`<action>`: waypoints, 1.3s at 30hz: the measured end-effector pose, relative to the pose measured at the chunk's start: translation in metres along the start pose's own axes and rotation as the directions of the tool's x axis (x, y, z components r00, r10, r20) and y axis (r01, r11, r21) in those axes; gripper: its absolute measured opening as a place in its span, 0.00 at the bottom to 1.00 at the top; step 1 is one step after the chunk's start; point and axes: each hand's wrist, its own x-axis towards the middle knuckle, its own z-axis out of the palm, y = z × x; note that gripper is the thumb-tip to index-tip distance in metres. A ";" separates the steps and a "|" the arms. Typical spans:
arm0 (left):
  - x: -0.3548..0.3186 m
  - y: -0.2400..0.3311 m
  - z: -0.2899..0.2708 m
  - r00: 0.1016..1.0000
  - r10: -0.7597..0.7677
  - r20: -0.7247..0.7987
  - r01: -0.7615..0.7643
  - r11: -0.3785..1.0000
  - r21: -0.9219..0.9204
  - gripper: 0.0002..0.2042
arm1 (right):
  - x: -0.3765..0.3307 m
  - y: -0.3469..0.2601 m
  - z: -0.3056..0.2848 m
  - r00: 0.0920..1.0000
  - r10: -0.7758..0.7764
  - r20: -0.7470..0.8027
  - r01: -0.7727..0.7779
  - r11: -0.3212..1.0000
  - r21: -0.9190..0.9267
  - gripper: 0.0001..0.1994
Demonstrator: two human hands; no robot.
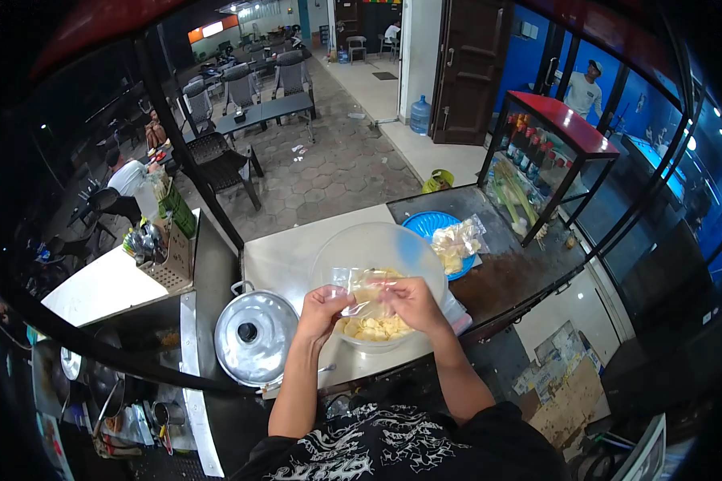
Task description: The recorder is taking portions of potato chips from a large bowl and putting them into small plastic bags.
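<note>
I hold a small clear plastic bag (359,290) up over a large translucent tub (334,248). My left hand (323,313) pinches the bag's left side between thumb and fingers. My right hand (413,305), slightly blurred, is closed at its right side. Pale yellow chips (375,328) lie in the bottom of the tub, below the bag. Beyond the tub to the right, a filled bag of chips (460,239) rests on a blue ribbed basket (430,224).
A lidded metal pot (254,337) stands left of the tub on the pale counter (278,254). On the right is a red-topped glass case (565,120) with bottles. Cutlery fills a holder (168,263) at left. A person (586,92) is at the far right.
</note>
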 end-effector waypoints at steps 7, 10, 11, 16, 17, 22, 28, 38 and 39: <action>-0.010 0.006 0.015 0.992 0.099 -0.073 -0.088 0.987 0.135 0.07 | -0.009 0.001 0.005 0.974 -0.037 -0.224 0.037 0.999 -0.004 0.16; -0.012 0.004 0.011 0.987 0.126 -0.102 -0.119 0.990 0.070 0.08 | -0.005 0.019 -0.009 0.990 -0.013 -0.140 0.002 0.997 -0.077 0.18; -0.013 0.004 0.013 0.985 0.132 -0.110 -0.124 0.990 0.070 0.08 | -0.004 0.020 -0.012 0.991 -0.014 -0.130 0.005 0.997 -0.076 0.18; -0.019 0.011 0.021 0.985 0.134 -0.110 -0.108 0.972 0.210 0.11 | -0.001 0.000 -0.014 0.996 0.001 -0.084 0.000 1.000 0.021 0.21; -0.018 0.010 0.018 0.984 0.136 -0.118 -0.110 0.972 0.210 0.11 | -0.001 0.000 -0.017 0.997 0.002 -0.076 0.000 1.000 0.023 0.21; -0.014 0.005 0.038 0.971 0.121 -0.205 -0.091 0.985 0.148 0.11 | 0.005 0.004 -0.031 0.997 0.001 0.073 -0.015 0.980 0.198 0.23; -0.008 0.007 0.055 0.947 0.119 -0.299 -0.020 0.950 0.312 0.12 | 0.009 0.001 -0.050 0.996 0.036 0.082 -0.047 0.988 0.148 0.22; -0.012 0.027 0.109 0.821 0.480 0.308 -0.368 0.032 0.929 0.41 | 0.007 -0.036 -0.076 0.965 0.088 0.249 -0.008 0.952 -0.306 0.23; -0.006 0.024 0.116 0.809 0.462 0.363 -0.415 0.011 0.910 0.41 | 0.008 -0.037 -0.075 0.960 0.060 0.272 0.030 0.948 -0.316 0.22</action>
